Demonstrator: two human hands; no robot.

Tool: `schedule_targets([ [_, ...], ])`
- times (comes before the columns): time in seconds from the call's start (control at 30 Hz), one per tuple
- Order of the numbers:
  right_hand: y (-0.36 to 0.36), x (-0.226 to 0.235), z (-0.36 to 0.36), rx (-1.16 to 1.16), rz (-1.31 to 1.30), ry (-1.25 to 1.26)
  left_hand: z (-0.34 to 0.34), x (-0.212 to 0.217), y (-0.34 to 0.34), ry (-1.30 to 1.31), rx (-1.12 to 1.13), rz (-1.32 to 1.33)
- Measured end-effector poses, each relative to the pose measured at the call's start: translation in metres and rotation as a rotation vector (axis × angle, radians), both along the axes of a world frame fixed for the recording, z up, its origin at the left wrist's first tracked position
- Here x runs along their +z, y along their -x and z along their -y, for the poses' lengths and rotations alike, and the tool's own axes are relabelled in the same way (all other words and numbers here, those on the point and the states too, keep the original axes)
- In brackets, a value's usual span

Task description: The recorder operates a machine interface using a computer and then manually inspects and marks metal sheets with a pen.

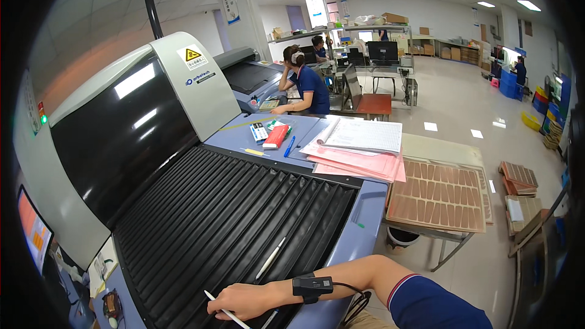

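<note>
My right fingers (pixel 219 306): holding a slim white pen (pixel 236 318) | second white pen (pixel 270 260): near my wrist | below: black pleated bed (pixel 201 225)

The black pleated cover (pixel 201 231) is carrying a white pen (pixel 270 259), while beyond it the blue-grey ledge (pixel 234 139) is bearing a red box (pixel 277 136), blue pen (pixel 289 146) and pink papers (pixel 358 160).

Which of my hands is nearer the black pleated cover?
Right, from what shows: your right hand is over the cover, gripping a slim white tool; your left hand is out of view.
</note>
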State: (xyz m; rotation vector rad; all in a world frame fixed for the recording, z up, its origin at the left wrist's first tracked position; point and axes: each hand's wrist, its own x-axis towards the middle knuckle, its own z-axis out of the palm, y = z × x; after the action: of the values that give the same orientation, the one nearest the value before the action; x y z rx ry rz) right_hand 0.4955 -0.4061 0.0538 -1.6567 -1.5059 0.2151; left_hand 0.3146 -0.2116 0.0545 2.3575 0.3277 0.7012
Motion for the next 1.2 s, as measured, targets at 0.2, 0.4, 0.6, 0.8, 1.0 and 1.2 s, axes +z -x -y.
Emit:
schedule_targets([
  [0.2,-0.001,-0.002,0.000,-0.030,0.027,-0.019,-0.021,0.000,0.003,0.120,0.032,0.095],
  [0.4,-0.003,0.004,0.004,-0.044,0.021,-0.030,-0.032,0.005,0.002,0.194,0.084,0.140],
  [0.6,-0.003,-0.005,-0.002,-0.088,0.054,-0.205,-0.048,0.008,0.007,0.125,0.096,0.133],
  [0.8,-0.011,-0.010,-0.006,-0.082,0.050,-0.193,-0.071,0.010,0.005,-0.007,0.237,0.267],
  [1.0,-0.009,-0.006,-0.002,-0.051,0.036,-0.125,-0.057,0.013,0.002,-0.170,0.198,0.113],
  [1.2,-0.008,-0.005,-0.001,-0.060,0.074,-0.132,-0.047,0.010,0.002,-0.151,0.195,0.131],
])
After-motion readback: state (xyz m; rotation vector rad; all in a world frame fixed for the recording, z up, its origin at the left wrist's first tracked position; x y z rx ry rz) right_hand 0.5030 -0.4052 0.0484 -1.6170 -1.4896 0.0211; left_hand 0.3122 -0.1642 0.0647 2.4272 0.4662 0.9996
